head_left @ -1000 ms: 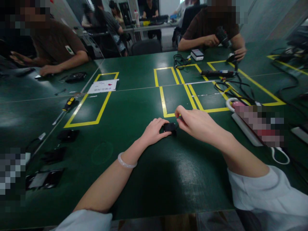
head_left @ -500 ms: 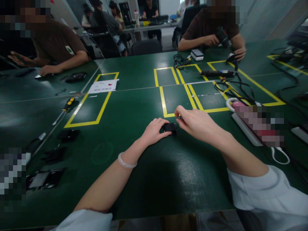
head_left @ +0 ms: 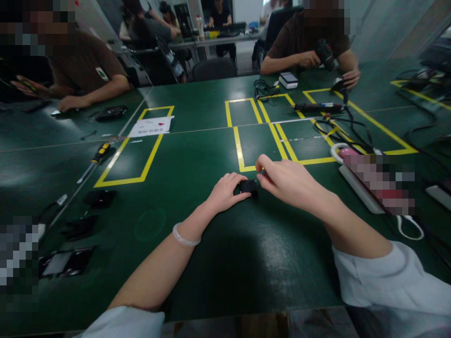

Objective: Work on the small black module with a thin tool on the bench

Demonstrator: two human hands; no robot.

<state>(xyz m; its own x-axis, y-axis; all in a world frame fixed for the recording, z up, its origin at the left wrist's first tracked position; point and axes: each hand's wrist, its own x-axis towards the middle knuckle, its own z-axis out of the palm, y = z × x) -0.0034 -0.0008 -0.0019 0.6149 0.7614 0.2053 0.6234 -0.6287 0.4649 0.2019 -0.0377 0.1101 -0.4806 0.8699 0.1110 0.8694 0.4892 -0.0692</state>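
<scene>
A small black box-shaped part (head_left: 248, 186) rests on the green table (head_left: 211, 244) in front of me. My left hand (head_left: 227, 191) grips it from the left, thumb on the near side and fingers on the far side. My right hand (head_left: 282, 178) is closed just to the right of the part, thumb and forefinger pinched together. Something thin and dark seems to run between those fingertips and the part, but it is too small to make out. A pale bangle (head_left: 185, 235) circles my left wrist.
At left lie a yellow-black screwdriver (head_left: 95, 159), black parts (head_left: 100, 198) and a black piece with a grey patch (head_left: 65, 263). Yellow tape (head_left: 240, 150) marks the table. Right are cables (head_left: 355, 126) and a pink pouch (head_left: 377, 180). Across, a person holds a black power tool (head_left: 326, 54).
Both my hands and the black part look nearly unmoved. In the background, a seated person has shifted an arm.
</scene>
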